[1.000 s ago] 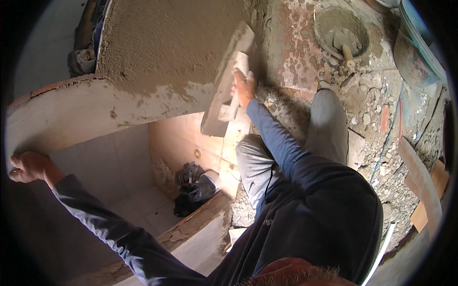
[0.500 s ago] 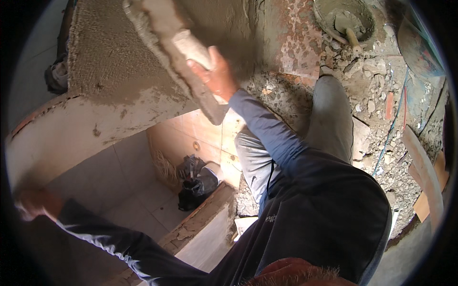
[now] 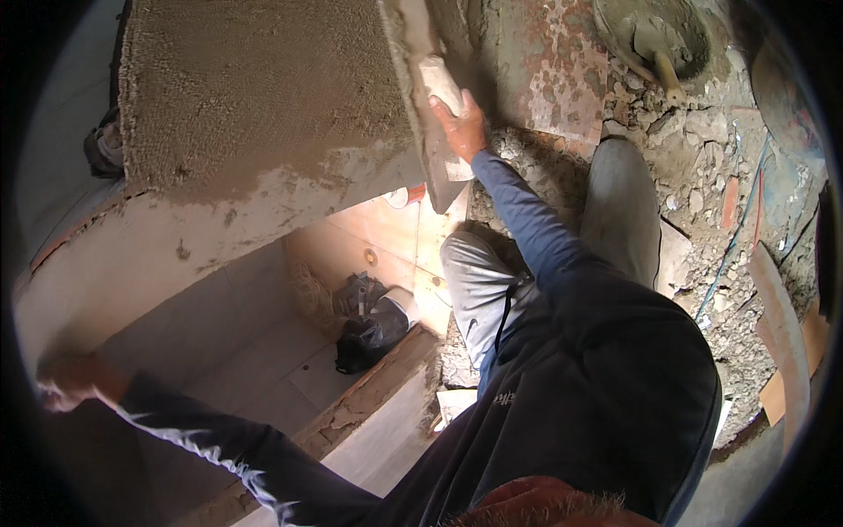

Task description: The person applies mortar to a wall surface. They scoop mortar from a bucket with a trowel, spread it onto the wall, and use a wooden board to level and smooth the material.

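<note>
My right hand (image 3: 464,127) is closed round the pale handle of a long plastering float (image 3: 428,145). The float stands at the right edge of a slab (image 3: 255,79) coated in rough wet mortar, its near end reaching past the slab's front. Beyond it, a smoother band of mortar runs along the right. At the far left, my left hand (image 3: 75,382) is beside the near end of the pale wall face (image 3: 97,272). Its fingers look curled, but shadow hides whatever may be in them.
A mortar bucket (image 3: 606,31) with a wooden-handled tool (image 3: 669,77) stands at the upper right. Rubble (image 3: 702,193), a blue cable (image 3: 726,263) and curved strips (image 3: 784,325) lie right of my legs. Below the slab, a black bag (image 3: 373,338) rests in a tiled recess.
My right hand has drawn the float rightwards over the slab, turning it more upright and uncovering more rough mortar. My left hand has shifted slightly while staying near the wall's end.
</note>
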Available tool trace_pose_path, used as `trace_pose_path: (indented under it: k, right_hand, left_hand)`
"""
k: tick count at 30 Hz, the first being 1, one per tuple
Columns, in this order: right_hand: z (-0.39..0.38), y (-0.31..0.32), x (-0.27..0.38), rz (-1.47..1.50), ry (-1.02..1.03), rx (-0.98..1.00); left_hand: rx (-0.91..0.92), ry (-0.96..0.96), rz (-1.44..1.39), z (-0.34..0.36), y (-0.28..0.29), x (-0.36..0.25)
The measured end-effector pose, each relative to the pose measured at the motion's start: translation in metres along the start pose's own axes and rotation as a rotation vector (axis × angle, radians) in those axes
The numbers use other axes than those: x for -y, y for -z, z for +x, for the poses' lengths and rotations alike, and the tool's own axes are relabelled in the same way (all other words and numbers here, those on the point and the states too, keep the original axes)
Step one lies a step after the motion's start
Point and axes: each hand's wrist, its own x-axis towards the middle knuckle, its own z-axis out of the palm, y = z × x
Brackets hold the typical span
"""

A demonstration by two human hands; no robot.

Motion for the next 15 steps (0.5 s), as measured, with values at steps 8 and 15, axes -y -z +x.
trace_pose_path:
  k: [8,15]
  right_hand:
    - [-0.06,-0.006,0.072,0.202,0.133,0.245]
    - [-0.083,-0.023,0.14,-0.036,0.471,0.386]
  left_hand:
    - [-0.075,0.046,0.031,-0.036,-0.036,-0.054]
    - [-0.006,0.025,-0.096,-0.008,-0.013,-0.026]
